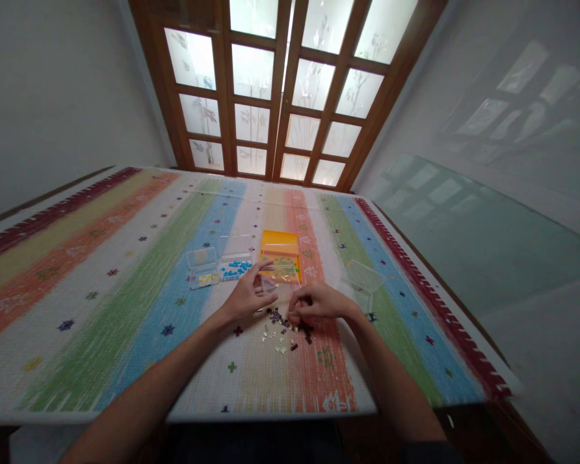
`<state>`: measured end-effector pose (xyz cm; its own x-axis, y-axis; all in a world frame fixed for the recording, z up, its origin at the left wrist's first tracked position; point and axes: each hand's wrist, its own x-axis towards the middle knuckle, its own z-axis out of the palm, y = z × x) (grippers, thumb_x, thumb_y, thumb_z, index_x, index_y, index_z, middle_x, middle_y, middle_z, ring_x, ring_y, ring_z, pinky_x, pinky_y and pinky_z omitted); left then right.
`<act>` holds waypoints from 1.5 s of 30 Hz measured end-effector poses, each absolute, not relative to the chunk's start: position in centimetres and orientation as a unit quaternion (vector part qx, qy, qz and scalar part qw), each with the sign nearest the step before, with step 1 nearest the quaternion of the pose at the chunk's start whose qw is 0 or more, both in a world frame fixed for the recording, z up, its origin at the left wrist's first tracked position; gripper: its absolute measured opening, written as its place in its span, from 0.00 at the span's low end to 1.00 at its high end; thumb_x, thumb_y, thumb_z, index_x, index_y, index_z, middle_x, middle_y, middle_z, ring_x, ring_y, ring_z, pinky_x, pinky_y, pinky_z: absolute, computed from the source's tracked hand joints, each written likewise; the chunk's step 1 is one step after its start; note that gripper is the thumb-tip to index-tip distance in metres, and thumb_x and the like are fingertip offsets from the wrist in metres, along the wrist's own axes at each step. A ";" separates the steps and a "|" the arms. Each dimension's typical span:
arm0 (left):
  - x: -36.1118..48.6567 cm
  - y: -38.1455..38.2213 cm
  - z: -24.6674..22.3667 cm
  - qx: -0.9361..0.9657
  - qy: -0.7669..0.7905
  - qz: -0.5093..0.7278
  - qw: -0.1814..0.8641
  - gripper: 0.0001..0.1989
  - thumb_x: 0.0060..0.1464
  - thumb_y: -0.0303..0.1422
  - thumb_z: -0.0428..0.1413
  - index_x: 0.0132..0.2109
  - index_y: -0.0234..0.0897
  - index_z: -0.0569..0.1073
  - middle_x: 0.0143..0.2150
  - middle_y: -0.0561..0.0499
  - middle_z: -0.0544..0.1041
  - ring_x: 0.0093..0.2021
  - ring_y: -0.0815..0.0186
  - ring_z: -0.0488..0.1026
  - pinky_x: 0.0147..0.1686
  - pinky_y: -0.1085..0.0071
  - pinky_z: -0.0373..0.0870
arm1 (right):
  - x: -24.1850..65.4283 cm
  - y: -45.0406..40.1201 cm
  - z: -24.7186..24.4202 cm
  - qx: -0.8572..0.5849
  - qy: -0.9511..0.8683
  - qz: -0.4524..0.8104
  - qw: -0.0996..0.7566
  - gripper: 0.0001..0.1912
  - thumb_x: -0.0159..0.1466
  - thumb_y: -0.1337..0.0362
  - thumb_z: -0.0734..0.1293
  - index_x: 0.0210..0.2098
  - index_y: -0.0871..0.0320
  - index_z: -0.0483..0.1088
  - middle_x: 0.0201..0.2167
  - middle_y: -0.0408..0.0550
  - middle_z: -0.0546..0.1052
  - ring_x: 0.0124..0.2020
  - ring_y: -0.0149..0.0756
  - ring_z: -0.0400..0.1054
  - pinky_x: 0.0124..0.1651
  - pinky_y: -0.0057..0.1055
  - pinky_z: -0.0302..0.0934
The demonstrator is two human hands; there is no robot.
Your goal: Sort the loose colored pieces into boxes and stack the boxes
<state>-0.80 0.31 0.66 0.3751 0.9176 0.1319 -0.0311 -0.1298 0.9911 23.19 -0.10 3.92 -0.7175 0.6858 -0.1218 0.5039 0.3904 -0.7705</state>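
My left hand (246,295) is curved around a small clear plastic box (269,284), thumb on the near side and fingers on the far side. Just in front of it, a loose pile of tiny dark and cream pieces (276,317) is scattered over the striped cloth. My right hand (316,301) hovers at the pile's right edge, its fingertips pinched together. Whatever lies between those fingertips is too small to make out. Beyond both hands stands an open orange box (298,254) with small green pieces inside.
Left of the orange box are two open clear boxes, one with blue pieces (236,267) and one with yellow pieces (207,280). A clear lidded case (363,277) lies at the right. A striped tablecloth (174,361) covers the table; walls and a glazed wooden door (276,96) surround it.
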 end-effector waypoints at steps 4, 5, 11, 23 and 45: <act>-0.6 0.1 0.4 0.617 0.337 0.415 0.577 0.38 0.46 0.28 0.67 0.64 0.41 0.65 0.64 0.40 0.68 0.50 0.59 0.78 0.55 0.52 0.77 | 23.2 0.1 3.9 -0.413 -0.789 0.396 0.226 0.12 0.63 0.61 0.69 0.38 0.63 0.81 0.18 0.38 0.67 0.20 0.26 0.56 0.26 0.22 0.50; -0.6 0.0 0.3 0.616 0.331 0.411 0.585 0.38 0.46 0.28 0.67 0.64 0.41 0.65 0.64 0.40 0.68 0.49 0.60 0.78 0.54 0.52 0.77 | 23.1 0.1 3.8 -0.429 -0.781 0.383 0.245 0.12 0.63 0.61 0.69 0.38 0.63 0.81 0.17 0.38 0.66 0.19 0.26 0.56 0.25 0.22 0.49; -0.2 -0.1 -0.4 0.620 0.304 0.404 0.600 0.39 0.45 0.27 0.67 0.64 0.41 0.65 0.64 0.39 0.68 0.51 0.57 0.78 0.54 0.53 0.77 | 22.0 0.3 3.5 -0.494 -0.773 0.293 0.270 0.09 0.59 0.69 0.69 0.35 0.63 0.83 0.16 0.39 0.68 0.19 0.25 0.54 0.26 0.22 0.47; -0.2 0.0 -0.9 0.613 0.291 0.410 0.609 0.39 0.46 0.27 0.68 0.65 0.42 0.65 0.63 0.39 0.70 0.51 0.57 0.79 0.54 0.52 0.78 | 21.9 0.1 4.1 -0.510 -0.783 0.278 0.221 0.11 0.59 0.70 0.71 0.40 0.63 0.84 0.17 0.39 0.69 0.19 0.24 0.52 0.26 0.23 0.46; -0.7 0.2 -0.4 0.623 0.313 0.414 0.585 0.39 0.47 0.29 0.68 0.65 0.41 0.64 0.63 0.40 0.69 0.47 0.63 0.78 0.53 0.56 0.78 | 22.4 -0.1 4.1 -0.493 -0.798 0.261 0.227 0.15 0.59 0.73 0.66 0.39 0.62 0.84 0.18 0.40 0.70 0.20 0.26 0.56 0.27 0.22 0.48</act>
<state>-0.67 0.23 -0.37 0.4615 0.8746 0.1489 -0.0928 -0.1193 0.9885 22.41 -0.06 4.14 -0.4106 0.9057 0.1052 0.6688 0.3776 -0.6404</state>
